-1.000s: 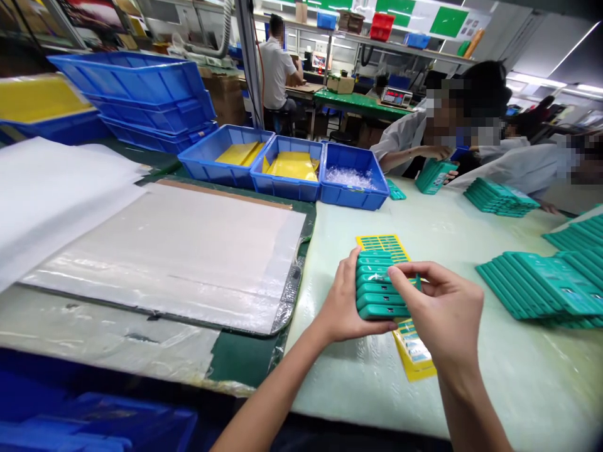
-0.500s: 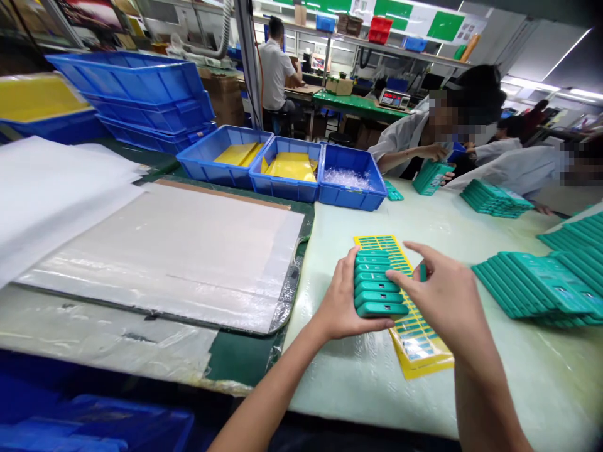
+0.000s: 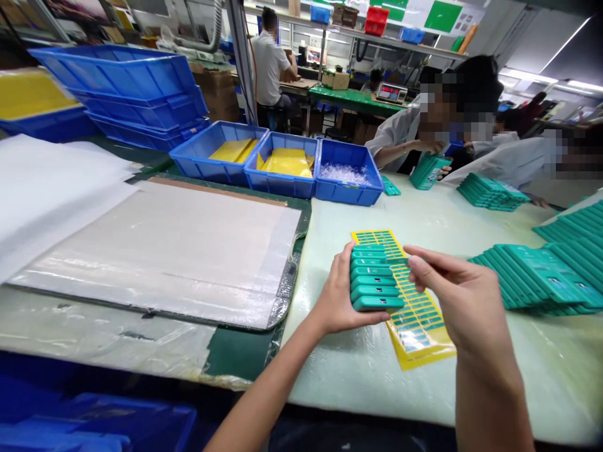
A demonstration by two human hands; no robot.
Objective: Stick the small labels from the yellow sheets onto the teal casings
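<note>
My left hand (image 3: 336, 292) is closed round a stack of flat green plastic cases (image 3: 377, 290), whose narrow edges face up toward me. Just right of that stack, my right hand (image 3: 456, 301) pinches a small green sticker (image 3: 397, 260) between thumb and forefinger. The sticker's far end reaches close to the cases; whether it touches them I cannot tell. Beneath both hands lies a yellow sheet of green stickers (image 3: 421, 320), partly covered by the cases and my right hand.
Piles of green cases (image 3: 541, 276) stand at the right. Along the back are blue bins with yellow sheets (image 3: 282, 164) and clear small pieces (image 3: 348, 179). A white-covered board (image 3: 179, 245) lies left. Across the table, a co-worker's hands hold green cases (image 3: 428, 171).
My right thumb has drawn back from the stack and closed against the forefinger, and the green sticker now points toward the cases. My left hand keeps its hold.
</note>
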